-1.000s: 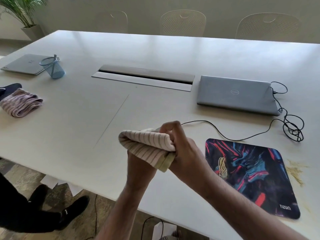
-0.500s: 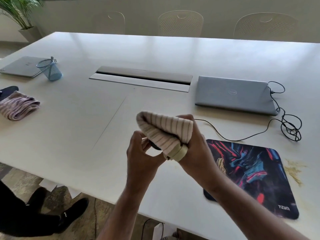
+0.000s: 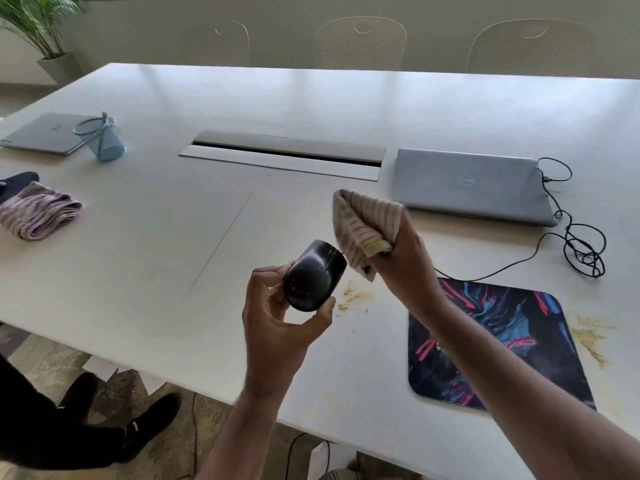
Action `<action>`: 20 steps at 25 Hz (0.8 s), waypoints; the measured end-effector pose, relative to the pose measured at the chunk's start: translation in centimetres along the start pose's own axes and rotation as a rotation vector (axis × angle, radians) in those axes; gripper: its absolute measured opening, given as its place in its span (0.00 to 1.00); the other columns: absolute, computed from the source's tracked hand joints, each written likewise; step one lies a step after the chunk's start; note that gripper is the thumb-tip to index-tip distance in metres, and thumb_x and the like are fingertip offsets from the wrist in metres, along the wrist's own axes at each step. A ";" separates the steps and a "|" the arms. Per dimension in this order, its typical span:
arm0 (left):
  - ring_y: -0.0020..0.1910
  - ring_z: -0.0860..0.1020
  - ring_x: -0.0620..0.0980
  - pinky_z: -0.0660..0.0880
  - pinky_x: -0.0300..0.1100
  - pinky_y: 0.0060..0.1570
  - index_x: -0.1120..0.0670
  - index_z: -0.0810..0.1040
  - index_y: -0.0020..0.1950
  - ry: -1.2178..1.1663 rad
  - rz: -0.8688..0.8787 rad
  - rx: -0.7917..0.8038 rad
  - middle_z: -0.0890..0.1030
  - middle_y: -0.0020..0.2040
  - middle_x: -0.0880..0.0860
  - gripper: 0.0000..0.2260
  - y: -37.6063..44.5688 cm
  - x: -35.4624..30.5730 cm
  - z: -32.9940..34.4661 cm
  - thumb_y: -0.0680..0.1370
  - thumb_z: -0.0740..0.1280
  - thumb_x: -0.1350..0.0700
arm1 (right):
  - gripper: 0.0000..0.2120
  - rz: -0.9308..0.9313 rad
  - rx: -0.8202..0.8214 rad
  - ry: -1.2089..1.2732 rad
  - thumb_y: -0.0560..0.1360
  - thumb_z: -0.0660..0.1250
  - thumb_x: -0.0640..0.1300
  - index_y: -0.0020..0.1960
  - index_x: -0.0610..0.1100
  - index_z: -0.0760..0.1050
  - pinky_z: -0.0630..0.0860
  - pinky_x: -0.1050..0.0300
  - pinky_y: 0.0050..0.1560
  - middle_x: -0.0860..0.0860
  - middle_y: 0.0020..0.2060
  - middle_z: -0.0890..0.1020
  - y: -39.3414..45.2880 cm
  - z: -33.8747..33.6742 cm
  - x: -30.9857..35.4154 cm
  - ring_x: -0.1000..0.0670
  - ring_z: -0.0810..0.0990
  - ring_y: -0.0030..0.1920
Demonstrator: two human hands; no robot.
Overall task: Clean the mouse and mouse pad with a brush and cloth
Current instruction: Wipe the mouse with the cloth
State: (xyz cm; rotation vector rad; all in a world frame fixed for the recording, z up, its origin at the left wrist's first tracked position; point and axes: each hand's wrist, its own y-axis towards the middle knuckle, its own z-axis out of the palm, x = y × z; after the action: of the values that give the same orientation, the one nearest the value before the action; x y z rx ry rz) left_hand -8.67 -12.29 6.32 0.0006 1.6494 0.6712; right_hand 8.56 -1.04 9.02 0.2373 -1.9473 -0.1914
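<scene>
My left hand (image 3: pixel 277 327) holds a glossy black mouse (image 3: pixel 313 276) up above the white table (image 3: pixel 145 265), fingers and thumb curled round its sides. My right hand (image 3: pixel 403 261) grips a bunched beige striped cloth (image 3: pixel 363 226) just up and right of the mouse, its lower corner close to the mouse's front. The colourful mouse pad (image 3: pixel 519 327) lies flat at the right, partly hidden by my right forearm. The mouse's black cable (image 3: pixel 581 244) runs off to the right in a tangle. No brush is plainly visible.
Yellowish crumbs (image 3: pixel 349 296) lie under the mouse and dust (image 3: pixel 592 337) right of the pad. A closed grey laptop (image 3: pixel 471 185) sits behind. At left are a folded purple cloth (image 3: pixel 38 213), a blue mesh cup (image 3: pixel 102 142) and another laptop (image 3: pixel 45 133). A person's legs (image 3: pixel 52 424) stand left.
The cloth was wrapped over the mouse in both hands; now my right hand has lifted the cloth up and to the right, baring the mouse in my left hand.
</scene>
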 end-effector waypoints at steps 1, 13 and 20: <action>0.53 0.81 0.59 0.79 0.40 0.50 0.49 0.75 0.57 -0.003 -0.011 -0.013 0.77 0.54 0.57 0.26 0.2 0.1 -0.1 0.66 0.81 0.65 | 0.20 0.015 -0.050 0.039 0.75 0.72 0.36 0.66 0.43 0.73 0.81 0.49 0.53 0.58 0.52 0.84 -0.1 -0.2 0.2 0.60 0.83 0.50; 0.50 0.84 0.52 0.80 0.43 0.54 0.59 0.71 0.54 -0.038 -0.078 -0.060 0.81 0.50 0.46 0.26 -0.1 0.2 0.3 0.64 0.82 0.67 | 0.24 -0.097 0.043 0.376 0.79 0.72 0.40 0.74 0.44 0.74 0.80 0.34 0.61 0.47 0.64 0.83 -2.6 1.4 1.1 0.44 0.83 0.64; 0.56 0.83 0.56 0.80 0.43 0.57 0.55 0.72 0.56 0.013 -0.173 -0.105 0.80 0.55 0.49 0.26 -1.1 1.7 -0.5 0.66 0.83 0.57 | 0.19 0.107 -0.132 0.343 0.76 0.73 0.31 0.65 0.43 0.76 0.84 0.53 0.54 0.50 0.55 0.85 -1.3 -2.7 -2.7 0.54 0.85 0.54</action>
State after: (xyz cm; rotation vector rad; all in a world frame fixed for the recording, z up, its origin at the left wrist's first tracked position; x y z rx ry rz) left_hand -9.08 -12.78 4.29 -0.2202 1.6037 0.6248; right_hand 12.11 -1.72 7.32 0.0727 -1.5952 -0.1942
